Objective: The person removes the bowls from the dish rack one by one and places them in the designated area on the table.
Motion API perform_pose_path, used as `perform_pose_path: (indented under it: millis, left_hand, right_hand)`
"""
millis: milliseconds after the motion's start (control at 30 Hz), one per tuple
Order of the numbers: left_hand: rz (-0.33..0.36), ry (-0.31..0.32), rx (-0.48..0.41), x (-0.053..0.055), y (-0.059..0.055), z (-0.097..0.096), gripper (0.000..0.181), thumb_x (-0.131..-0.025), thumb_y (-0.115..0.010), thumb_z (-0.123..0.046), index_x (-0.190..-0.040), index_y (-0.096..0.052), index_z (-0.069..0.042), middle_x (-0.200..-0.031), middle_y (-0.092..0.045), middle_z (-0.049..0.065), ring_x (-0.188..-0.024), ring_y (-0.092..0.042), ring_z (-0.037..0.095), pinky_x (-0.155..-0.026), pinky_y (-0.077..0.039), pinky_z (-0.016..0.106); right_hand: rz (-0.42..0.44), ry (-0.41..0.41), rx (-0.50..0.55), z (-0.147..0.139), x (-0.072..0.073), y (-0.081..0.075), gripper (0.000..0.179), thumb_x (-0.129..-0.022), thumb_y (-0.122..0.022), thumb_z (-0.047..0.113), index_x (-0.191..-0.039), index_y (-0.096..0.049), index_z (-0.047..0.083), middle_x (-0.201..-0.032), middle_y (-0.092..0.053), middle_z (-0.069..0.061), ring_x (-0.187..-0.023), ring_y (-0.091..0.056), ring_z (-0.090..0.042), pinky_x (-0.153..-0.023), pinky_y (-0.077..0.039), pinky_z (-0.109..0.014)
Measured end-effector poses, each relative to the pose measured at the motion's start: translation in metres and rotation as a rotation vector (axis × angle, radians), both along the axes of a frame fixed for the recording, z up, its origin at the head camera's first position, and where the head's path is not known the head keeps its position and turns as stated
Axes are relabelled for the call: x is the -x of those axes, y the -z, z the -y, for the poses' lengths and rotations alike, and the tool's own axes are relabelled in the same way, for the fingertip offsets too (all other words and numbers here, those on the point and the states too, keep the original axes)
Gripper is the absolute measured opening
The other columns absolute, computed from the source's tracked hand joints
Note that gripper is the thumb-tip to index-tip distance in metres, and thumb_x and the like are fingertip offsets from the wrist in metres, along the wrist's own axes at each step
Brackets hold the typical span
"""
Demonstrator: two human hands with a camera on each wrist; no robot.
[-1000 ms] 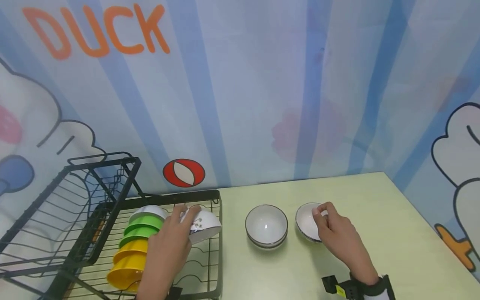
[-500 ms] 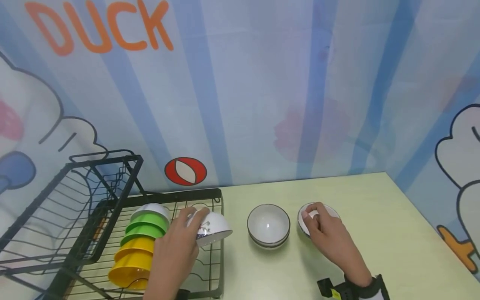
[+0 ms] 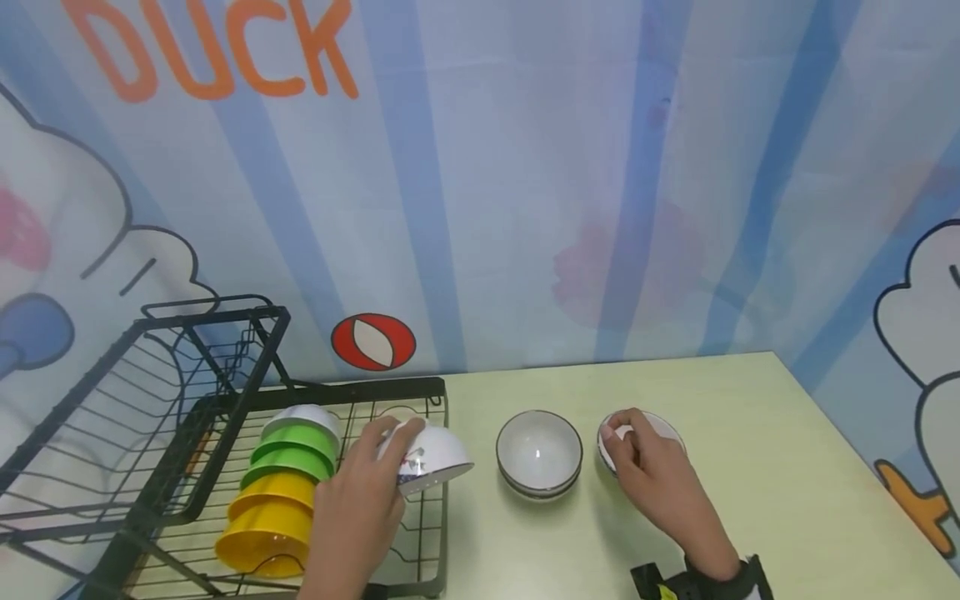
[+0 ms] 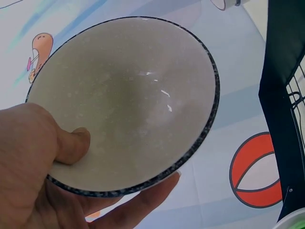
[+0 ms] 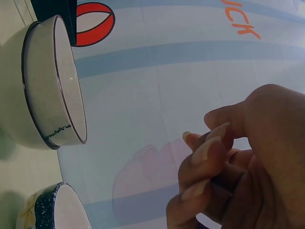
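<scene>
My left hand (image 3: 356, 500) grips a white bowl (image 3: 435, 454) above the right side of the dish rack, its mouth tilted downward. In the left wrist view the thumb presses inside the dark-rimmed bowl (image 4: 138, 86), with fingers behind it. My right hand (image 3: 660, 483) is over a small white bowl (image 3: 666, 427) on the table, partly hiding it. In the right wrist view that hand (image 5: 238, 167) has loosely bent fingers, holds nothing and is apart from the patterned bowl (image 5: 40, 210). Between the hands stand stacked white bowls (image 3: 538, 454).
A black wire dish rack (image 3: 442, 533) stands at the left, with a raised upper basket (image 3: 127, 392). A leaning row in it has yellow bowls (image 3: 262, 537), green bowls (image 3: 296, 462) and a white bowl (image 3: 307, 415). A printed cloth (image 3: 510, 208) hangs behind the table (image 3: 787, 467).
My left hand has moved to the right with the bowl, which shifts away from the row in the rack. The right hand has drifted slightly left over the small bowl.
</scene>
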State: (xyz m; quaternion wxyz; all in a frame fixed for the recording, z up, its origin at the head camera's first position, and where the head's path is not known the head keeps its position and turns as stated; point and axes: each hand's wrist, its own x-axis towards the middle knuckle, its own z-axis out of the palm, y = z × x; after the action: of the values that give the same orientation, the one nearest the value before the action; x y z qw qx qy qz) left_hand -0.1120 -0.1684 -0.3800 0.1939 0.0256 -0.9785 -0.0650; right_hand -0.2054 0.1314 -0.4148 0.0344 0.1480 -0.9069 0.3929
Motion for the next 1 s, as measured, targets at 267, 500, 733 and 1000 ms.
perform_pose_path:
  millis: [267, 500, 733, 1000]
  left_hand:
    - [-0.083, 0.008, 0.0, -0.005, 0.007, 0.002, 0.076, -0.07, -0.074, 0.007, -0.135, -0.056, -0.029, -0.133, -0.058, 0.006, -0.083, -0.063, 0.024, -0.044, -0.037, 0.017]
    - [-0.185, 0.068, 0.014, 0.0, 0.007, -0.001, 0.078, -0.069, -0.076, 0.007, -0.134, -0.056, -0.029, -0.13, -0.06, 0.006, -0.069, -0.059, 0.018, -0.044, -0.032, 0.009]
    - [-0.225, 0.097, -0.001, 0.002, 0.005, -0.003, 0.079, -0.068, -0.076, 0.009, -0.134, -0.056, -0.028, -0.129, -0.059, 0.005, -0.059, -0.052, 0.014, -0.043, -0.026, 0.009]
    - [-0.157, 0.072, -0.079, -0.003, 0.009, -0.005, 0.08, -0.07, -0.077, 0.008, -0.136, -0.054, -0.029, -0.129, -0.058, 0.004, -0.059, -0.054, 0.013, -0.048, -0.046, 0.015]
  right_hand:
    - [-0.013, -0.021, 0.014, 0.008, -0.004, 0.001, 0.023, -0.105, -0.047, 0.032, -0.112, -0.058, 0.014, -0.06, -0.043, 0.004, -0.047, -0.035, -0.006, -0.046, -0.033, -0.023]
    - [-0.046, -0.046, 0.024, 0.011, -0.007, -0.003, 0.025, -0.103, -0.051, 0.039, -0.111, -0.057, 0.016, -0.061, -0.044, 0.005, -0.047, -0.036, -0.006, -0.048, -0.034, -0.023]
    - [-0.017, -0.093, 0.028, 0.019, -0.009, -0.006, 0.026, -0.101, -0.055, 0.042, -0.113, -0.057, 0.019, -0.062, -0.046, 0.006, -0.049, -0.039, -0.005, -0.051, -0.036, -0.023]
    - [-0.07, -0.157, 0.036, 0.025, -0.016, -0.002, 0.023, -0.1, -0.058, 0.038, -0.112, -0.058, 0.018, -0.064, -0.046, 0.011, -0.049, -0.039, -0.001, -0.051, -0.038, -0.021]
